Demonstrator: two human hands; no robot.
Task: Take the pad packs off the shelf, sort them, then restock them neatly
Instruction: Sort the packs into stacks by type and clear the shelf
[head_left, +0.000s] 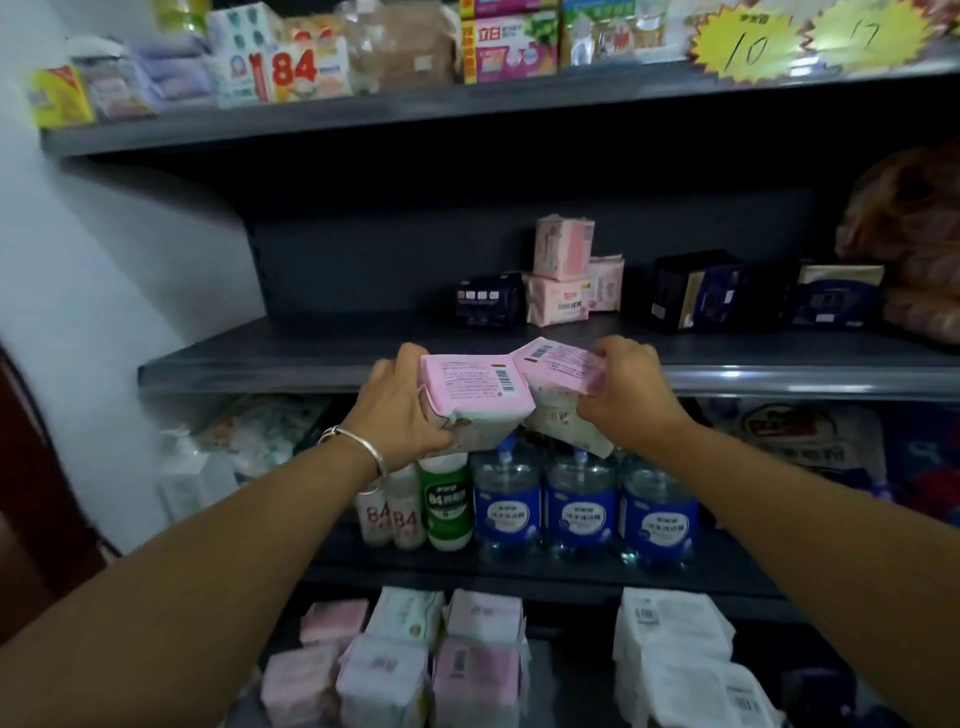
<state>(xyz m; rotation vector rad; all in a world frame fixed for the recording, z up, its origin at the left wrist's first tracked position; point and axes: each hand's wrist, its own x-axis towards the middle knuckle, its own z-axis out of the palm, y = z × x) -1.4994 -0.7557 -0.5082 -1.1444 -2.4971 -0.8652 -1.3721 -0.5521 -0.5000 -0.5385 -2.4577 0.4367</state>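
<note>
1. Shelving: a dark grey metal shelf unit (322, 358) with flat boards fills the frame; a pale wall (104, 249) runs down the left side.
2. Left hand (400, 410), centre of frame, at the front lip of the middle board: fingers and thumb curled round a pink pad pack (475, 395). Soft plastic wrap, pillow-shaped, small print and a barcode on its upturned face. A silver bangle (358, 452) sits on the wrist.
3. Right hand (631, 400), just right of centre: fingers clamped on a second pink pad pack (561, 374), tilted, barcode uppermost, touching the first pack.
4. Middle board, centre back: three pink packs (563, 275), one standing on top of another; the lower front pack reads "100%". A dark navy pack (488, 299) lies to their left, and more dark navy packs (696, 291) stand to their right.
5. Top board, upper part of frame: boxed and bagged goods, one carton (301, 70) printed "84" in red; at upper right, yellow starburst price tags (748, 47) handwritten "10" and "17".
6. Lower board, below the hands: white bottles (392, 514) marked "84", a green bottle (447, 499), and clear bottles with blue labels (582, 509).
7. Bottom of frame: pink and white pad packs (478, 670) in rows, soft wrapped, some showing barcodes.
</note>
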